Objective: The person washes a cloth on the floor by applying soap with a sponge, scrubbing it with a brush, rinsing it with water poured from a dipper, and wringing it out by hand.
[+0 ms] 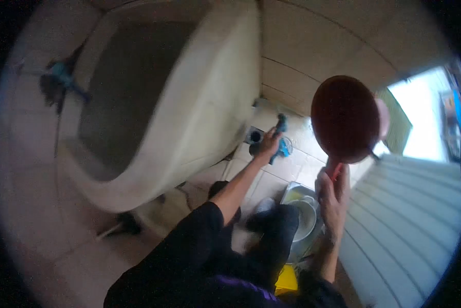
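Observation:
My right hand (pixel 334 200) is wrapped round the handle of a reddish-brown frying pan (pixel 346 118), which is raised with one broad round face toward me. Whether that face is the inside or the base I cannot tell. Further forward and left, my left hand (pixel 269 146) is closed on a blue-and-dark tool (pixel 281 124), blurred, its exact kind unclear. Light blue parts show just beside the fingers. Under my right forearm, a white pot (pixel 305 218) sits in a metal basin (pixel 293 190).
A large pale tub or sink (pixel 215 87) rises on the left. A dark drain opening (pixel 254 135) lies in the tiled floor (pixel 271 179). To the right stands a ribbed white panel (pixel 410 205). A yellow object (pixel 287 280) is near my legs.

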The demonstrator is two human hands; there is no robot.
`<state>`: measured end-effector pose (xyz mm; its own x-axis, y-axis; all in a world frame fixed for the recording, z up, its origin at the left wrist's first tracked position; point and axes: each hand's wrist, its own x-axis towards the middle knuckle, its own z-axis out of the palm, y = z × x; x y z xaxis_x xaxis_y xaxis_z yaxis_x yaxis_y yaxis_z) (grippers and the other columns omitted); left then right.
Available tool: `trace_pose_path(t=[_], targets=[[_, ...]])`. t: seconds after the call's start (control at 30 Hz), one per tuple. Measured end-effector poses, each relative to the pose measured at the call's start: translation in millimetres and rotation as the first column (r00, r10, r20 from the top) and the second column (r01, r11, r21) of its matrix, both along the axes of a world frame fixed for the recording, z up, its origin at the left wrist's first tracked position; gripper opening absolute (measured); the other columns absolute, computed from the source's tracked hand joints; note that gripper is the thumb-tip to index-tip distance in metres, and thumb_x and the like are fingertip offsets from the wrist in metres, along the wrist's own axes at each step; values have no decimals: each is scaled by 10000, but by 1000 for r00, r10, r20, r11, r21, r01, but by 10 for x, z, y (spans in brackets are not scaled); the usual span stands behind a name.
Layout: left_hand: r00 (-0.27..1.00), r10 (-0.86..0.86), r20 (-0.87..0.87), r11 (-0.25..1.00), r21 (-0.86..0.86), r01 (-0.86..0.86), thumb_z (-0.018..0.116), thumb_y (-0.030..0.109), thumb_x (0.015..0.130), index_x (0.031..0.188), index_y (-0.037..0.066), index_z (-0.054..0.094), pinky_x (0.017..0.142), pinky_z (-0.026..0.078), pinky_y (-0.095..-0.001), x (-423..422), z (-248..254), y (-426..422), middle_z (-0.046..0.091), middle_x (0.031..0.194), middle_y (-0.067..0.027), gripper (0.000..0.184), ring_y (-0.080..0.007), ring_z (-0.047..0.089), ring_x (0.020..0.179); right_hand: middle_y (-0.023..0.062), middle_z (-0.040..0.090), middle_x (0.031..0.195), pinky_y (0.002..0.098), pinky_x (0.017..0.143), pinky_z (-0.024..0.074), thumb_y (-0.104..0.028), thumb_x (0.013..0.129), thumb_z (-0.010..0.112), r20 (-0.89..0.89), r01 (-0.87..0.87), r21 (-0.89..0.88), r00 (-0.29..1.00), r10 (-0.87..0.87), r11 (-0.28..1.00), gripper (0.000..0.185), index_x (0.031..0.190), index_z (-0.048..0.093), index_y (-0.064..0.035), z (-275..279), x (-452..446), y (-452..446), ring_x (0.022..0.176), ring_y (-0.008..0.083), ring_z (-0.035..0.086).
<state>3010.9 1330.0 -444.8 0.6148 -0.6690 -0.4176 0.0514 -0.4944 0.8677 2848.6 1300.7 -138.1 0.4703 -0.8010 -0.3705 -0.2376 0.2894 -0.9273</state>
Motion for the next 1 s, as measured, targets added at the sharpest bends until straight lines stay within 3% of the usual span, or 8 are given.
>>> trace_pose_path(t=[0.13,0.17,0.27,0.43,0.63,0.73,0.87,1.0], targets=[[938,210,-275,977,34,-209,483,313,883,1199,57,468,884,382,-320,93,1270,308,545,1111,-128,407,-247,508,1013,44,512,866,226,583,380,-84,857,491,-118,-384,-243,923,365,891,348,1196,441,-21,1177,669,6,699,94,459],[871,168,-461,947,-171,-273,489,308,881,1207,69,466,844,410,-327,106,835,422,548,1113,-106,406,-232,517,993,109,525,794,267,591,397,-99,855,496,-161,-539,-289,842,514,792,304,1143,467,-7,1487,968,-58,668,148,484],[770,260,-583,911,-117,-396,490,291,875,1186,70,471,838,410,-329,82,1082,685,545,1101,-98,382,-220,514,985,216,576,926,449,719,462,-96,824,486,-401,-755,-496,638,657,430,216,1027,498,-25,1616,1847,148,827,375,584],[611,192,-768,867,-159,-472,491,263,865,1150,73,481,829,410,-333,32,1297,1106,540,1080,-83,342,-201,509,971,196,640,914,447,621,537,-91,786,525,-867,-950,-311,271,418,-29,239,987,615,3,1330,3173,636,838,321,643],[478,117,-871,870,-141,-471,493,229,854,1106,76,493,819,409,-337,46,1385,1571,534,1055,-66,295,-177,503,954,169,651,909,402,633,543,-138,805,522,-787,-990,-138,89,610,-34,245,979,630,-5,1025,3386,915,841,294,648],[352,291,-890,820,42,-570,534,165,793,1045,74,516,764,427,-351,84,1260,1668,541,1004,-61,269,-179,522,901,76,602,665,311,483,484,-223,862,458,-284,-761,-608,477,832,228,265,837,606,-4,1039,3232,580,597,176,606],[360,532,-767,767,256,-589,548,63,714,942,40,530,779,475,-402,178,1353,1698,545,923,-108,230,-242,565,874,17,538,573,252,386,384,-296,784,578,43,-815,-60,575,817,576,227,765,601,-70,1508,2716,229,444,104,491],[-57,357,-932,703,308,-641,522,153,837,998,44,557,758,503,-371,307,1963,1571,595,970,-85,198,-227,586,873,14,478,556,209,310,279,-281,830,562,308,-663,158,737,601,732,299,956,512,-15,2154,1806,194,360,68,393]])
